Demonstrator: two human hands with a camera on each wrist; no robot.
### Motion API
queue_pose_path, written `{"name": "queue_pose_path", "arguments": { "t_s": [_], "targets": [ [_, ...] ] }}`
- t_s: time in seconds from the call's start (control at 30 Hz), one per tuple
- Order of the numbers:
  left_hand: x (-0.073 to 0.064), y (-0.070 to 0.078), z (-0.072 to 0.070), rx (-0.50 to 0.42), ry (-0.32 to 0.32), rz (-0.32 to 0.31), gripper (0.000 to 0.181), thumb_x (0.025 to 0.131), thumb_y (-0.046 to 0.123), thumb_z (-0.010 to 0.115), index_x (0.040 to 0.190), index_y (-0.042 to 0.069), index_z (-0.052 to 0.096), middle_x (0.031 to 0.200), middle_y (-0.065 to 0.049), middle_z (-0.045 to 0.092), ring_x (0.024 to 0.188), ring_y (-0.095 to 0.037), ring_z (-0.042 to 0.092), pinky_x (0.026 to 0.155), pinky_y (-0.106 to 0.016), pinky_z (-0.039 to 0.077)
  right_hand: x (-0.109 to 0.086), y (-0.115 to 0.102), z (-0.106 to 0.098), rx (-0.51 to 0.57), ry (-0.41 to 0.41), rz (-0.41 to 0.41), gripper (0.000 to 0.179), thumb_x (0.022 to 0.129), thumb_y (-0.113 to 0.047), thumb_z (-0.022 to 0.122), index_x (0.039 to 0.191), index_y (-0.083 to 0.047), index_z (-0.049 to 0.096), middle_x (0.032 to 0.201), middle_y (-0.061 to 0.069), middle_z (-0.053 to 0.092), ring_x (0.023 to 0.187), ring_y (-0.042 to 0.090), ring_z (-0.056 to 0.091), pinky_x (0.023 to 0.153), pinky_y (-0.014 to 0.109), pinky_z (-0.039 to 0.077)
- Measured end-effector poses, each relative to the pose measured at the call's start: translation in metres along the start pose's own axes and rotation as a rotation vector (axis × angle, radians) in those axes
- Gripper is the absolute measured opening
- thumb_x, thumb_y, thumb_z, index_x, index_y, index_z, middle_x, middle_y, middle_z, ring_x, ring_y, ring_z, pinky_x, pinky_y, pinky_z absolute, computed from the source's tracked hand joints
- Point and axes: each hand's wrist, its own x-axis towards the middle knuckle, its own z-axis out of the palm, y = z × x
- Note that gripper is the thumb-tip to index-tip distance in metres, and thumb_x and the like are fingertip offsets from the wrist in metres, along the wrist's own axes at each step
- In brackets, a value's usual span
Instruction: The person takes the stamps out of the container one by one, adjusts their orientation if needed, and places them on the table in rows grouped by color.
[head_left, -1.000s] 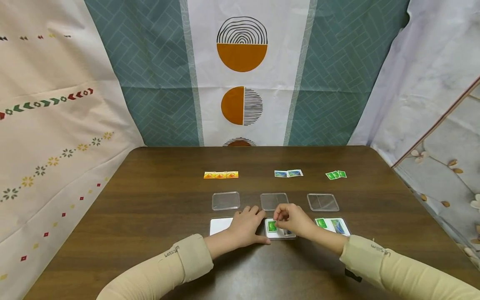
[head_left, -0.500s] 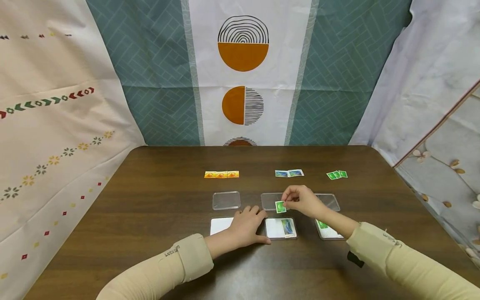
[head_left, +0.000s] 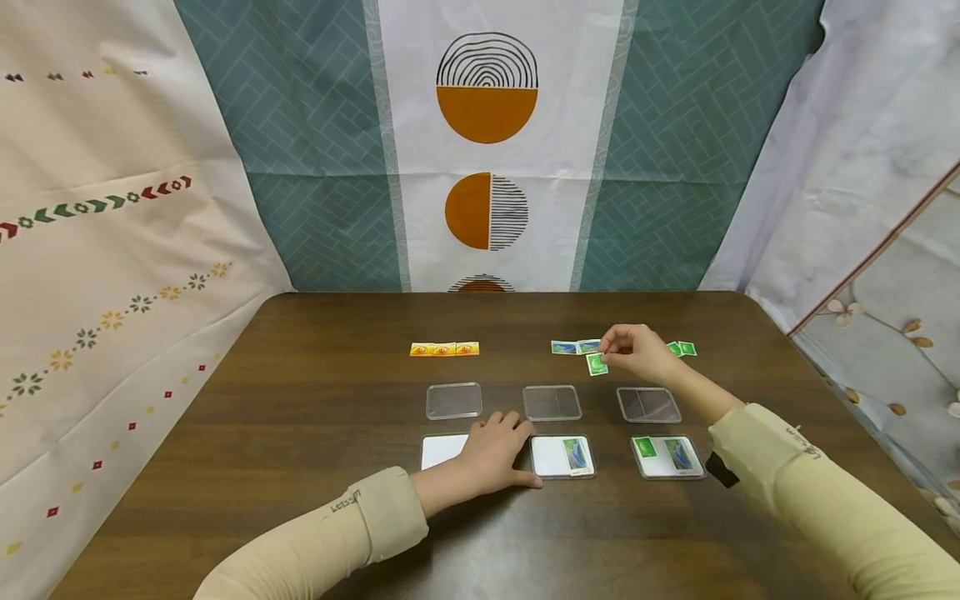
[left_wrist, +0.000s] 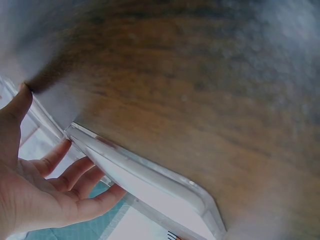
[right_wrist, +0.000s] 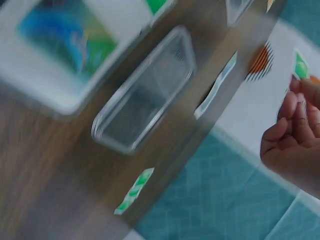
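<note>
While one green stamp hangs pinched above the worktop, the filling of the cases looks partly done.
The right case carries a green and a blue stamp, the middle case only a blue one, and the left case shows bare white where the hand leaves it visible; three clear covers lie apart behind them, so covering seems yet to be done. Orange stamps, blue stamps and green stamps wait farther back. The right hand reaches forward, its grip closed on the green stamp between thumb and fingers; the left hand lies spread across the left case's end, its grip relaxed, thumb towards the middle case.
</note>
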Motion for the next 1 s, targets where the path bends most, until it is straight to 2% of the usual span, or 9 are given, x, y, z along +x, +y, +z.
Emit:
{"name": "queue_pose_path", "arguments": {
  "t_s": [0.17,0.37,0.6,0.77,1.0],
  "targets": [
    [-0.001,0.000,-0.002,-0.008,-0.004,0.004,0.067,0.071,0.061,0.070,0.121,0.018,0.057,0.115,-0.002,0.057,0.103,-0.021,0.053,0.078,-0.044,0.047,0.005,0.013,-0.019,-0.105,-0.011,0.033,0.006,0.081,0.005,0.065,0.085,0.006,0.061,0.070,0.009,0.064,0.062,0.002,0.050,0.059,0.022,0.040],
    [-0.001,0.001,-0.005,-0.014,0.001,0.001,0.067,0.072,0.060,0.070,0.121,0.018,0.057,0.114,-0.002,0.057,0.103,-0.021,0.053,0.079,-0.044,0.047,0.013,0.027,-0.037,-0.149,0.026,0.067,0.006,0.082,0.006,0.064,0.085,0.007,0.060,0.072,0.012,0.065,0.060,0.001,0.049,0.056,0.021,0.040],
    [-0.001,0.001,-0.005,-0.007,0.004,0.001,0.066,0.071,0.061,0.070,0.120,0.018,0.057,0.113,-0.001,0.057,0.103,-0.020,0.053,0.079,-0.044,0.046,0.012,0.053,-0.040,-0.202,0.035,0.160,0.006,0.082,0.002,0.065,0.084,0.005,0.060,0.072,0.010,0.066,0.061,0.006,0.049,0.054,0.025,0.041],
    [-0.002,0.001,-0.003,0.007,0.004,-0.001,0.066,0.070,0.062,0.070,0.120,0.019,0.057,0.112,0.000,0.057,0.102,-0.019,0.053,0.078,-0.043,0.046,0.012,0.067,-0.042,-0.281,0.067,0.203,0.005,0.081,0.001,0.065,0.083,0.005,0.061,0.077,0.017,0.068,0.070,0.017,0.057,0.063,0.030,0.042],
    [-0.003,0.001,-0.003,-0.009,0.005,-0.001,0.065,0.071,0.061,0.070,0.119,0.019,0.057,0.114,-0.001,0.057,0.104,-0.020,0.053,0.079,-0.043,0.046,0.017,0.083,-0.043,-0.317,0.088,0.274,0.009,0.079,0.000,0.064,0.084,0.007,0.062,0.080,0.020,0.067,0.077,0.030,0.058,0.066,0.033,0.041]
  ]
}}
